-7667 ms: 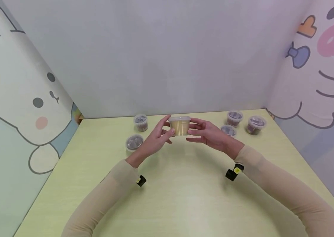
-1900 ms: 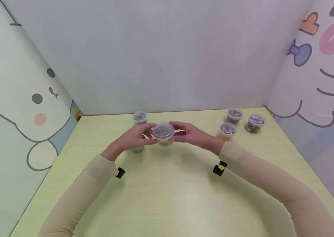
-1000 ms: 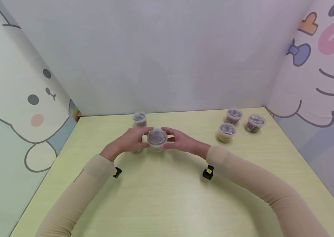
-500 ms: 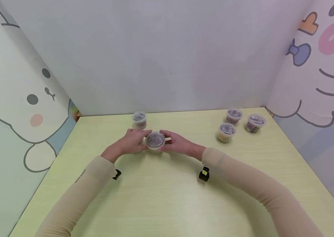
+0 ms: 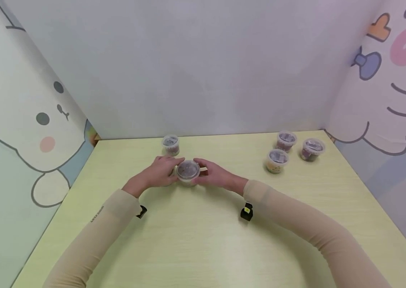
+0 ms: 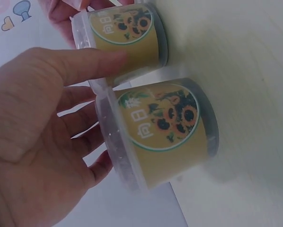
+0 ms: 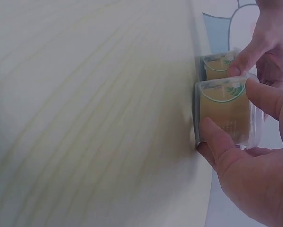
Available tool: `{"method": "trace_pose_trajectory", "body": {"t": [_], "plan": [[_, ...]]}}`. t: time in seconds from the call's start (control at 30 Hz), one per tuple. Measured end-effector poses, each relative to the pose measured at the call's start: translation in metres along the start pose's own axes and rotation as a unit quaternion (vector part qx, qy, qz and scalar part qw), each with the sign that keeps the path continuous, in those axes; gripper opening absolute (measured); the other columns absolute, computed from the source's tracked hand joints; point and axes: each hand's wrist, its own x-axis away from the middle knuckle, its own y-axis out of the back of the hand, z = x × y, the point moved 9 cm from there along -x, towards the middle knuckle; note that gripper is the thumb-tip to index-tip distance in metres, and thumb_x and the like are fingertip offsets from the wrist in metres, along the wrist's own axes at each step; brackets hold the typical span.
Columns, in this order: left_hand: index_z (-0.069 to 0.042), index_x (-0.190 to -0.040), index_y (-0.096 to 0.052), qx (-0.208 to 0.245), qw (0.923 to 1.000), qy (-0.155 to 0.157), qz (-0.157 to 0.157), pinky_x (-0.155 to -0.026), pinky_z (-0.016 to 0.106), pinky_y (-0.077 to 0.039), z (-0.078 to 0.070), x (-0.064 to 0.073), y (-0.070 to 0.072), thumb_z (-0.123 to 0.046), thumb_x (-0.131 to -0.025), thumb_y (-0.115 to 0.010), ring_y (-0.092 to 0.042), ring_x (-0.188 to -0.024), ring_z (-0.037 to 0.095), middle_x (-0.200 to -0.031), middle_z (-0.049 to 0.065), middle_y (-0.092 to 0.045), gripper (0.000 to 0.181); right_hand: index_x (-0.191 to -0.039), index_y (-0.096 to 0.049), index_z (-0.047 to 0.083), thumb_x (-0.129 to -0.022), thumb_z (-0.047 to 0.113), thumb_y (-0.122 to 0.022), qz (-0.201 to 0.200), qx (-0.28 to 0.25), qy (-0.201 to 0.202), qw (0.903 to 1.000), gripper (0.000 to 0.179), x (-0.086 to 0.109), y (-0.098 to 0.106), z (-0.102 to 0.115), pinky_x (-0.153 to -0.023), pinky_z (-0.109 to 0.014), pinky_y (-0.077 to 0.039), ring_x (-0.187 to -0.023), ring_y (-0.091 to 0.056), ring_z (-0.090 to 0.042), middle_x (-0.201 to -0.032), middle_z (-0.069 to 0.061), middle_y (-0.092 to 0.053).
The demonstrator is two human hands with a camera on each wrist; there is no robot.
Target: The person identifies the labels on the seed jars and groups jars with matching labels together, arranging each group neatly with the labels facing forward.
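Note:
In the head view a round lidded plastic tub (image 5: 188, 170) stands left of the table's middle. It has a tan label with sunflowers. My right hand (image 5: 215, 174) grips its right side, thumb in front and fingers behind. On its left, my left hand (image 5: 158, 173) has its thumb on the label and other fingers reaching round the lid side. A second sunflower tub (image 6: 165, 137) stands close beside it, mostly hidden under my left hand in the head view. In the right wrist view the gripped tub (image 7: 226, 116) has its base at or very near the tabletop.
Behind my left hand stands another lidded tub (image 5: 171, 145). Three more are grouped at the back right: a pale-labelled tub (image 5: 277, 161) and two darker ones, a rear tub (image 5: 286, 141) and a right tub (image 5: 312, 149). Printed cloth walls (image 5: 203, 72) border the pale table (image 5: 196, 240).
Both hands have brought the gripped tub down and to the left, next to the tub under my left hand. Over the last half second it has barely moved.

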Motion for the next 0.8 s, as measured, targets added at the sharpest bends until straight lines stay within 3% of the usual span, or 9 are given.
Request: {"method": "trace_pose_trajectory", "body": {"t": [0.47, 0.8], "plan": [[0.005, -0.145, -0.05, -0.016, 0.9998, 0.01, -0.001, -0.105, 0.063, -0.033, 0.0027, -0.0002, 0.0, -0.012, -0.092, -0.072, -0.05, -0.129, 0.041, -0.132, 0.02, -0.063, 0.06, -0.161, -0.023, 0.009, -0.1, 0.022, -0.068, 0.01, -0.021, -0.022, 0.9995, 0.077, -0.0033, -0.0011, 0.0, -0.097, -0.042, -0.053, -0.137, -0.047, -0.034, -0.155, -0.018, -0.038], [0.004, -0.146, -0.048, -0.025, 0.9994, 0.025, 0.004, -0.107, 0.064, -0.03, 0.0052, -0.0002, -0.007, -0.008, -0.09, -0.07, -0.048, -0.132, 0.041, -0.138, 0.021, -0.06, 0.061, -0.161, -0.024, 0.008, -0.1, 0.021, -0.067, 0.0, -0.026, -0.048, 0.9985, 0.075, -0.0033, -0.0023, -0.0034, -0.095, -0.044, -0.054, -0.138, -0.046, -0.035, -0.155, -0.021, -0.038]]}}
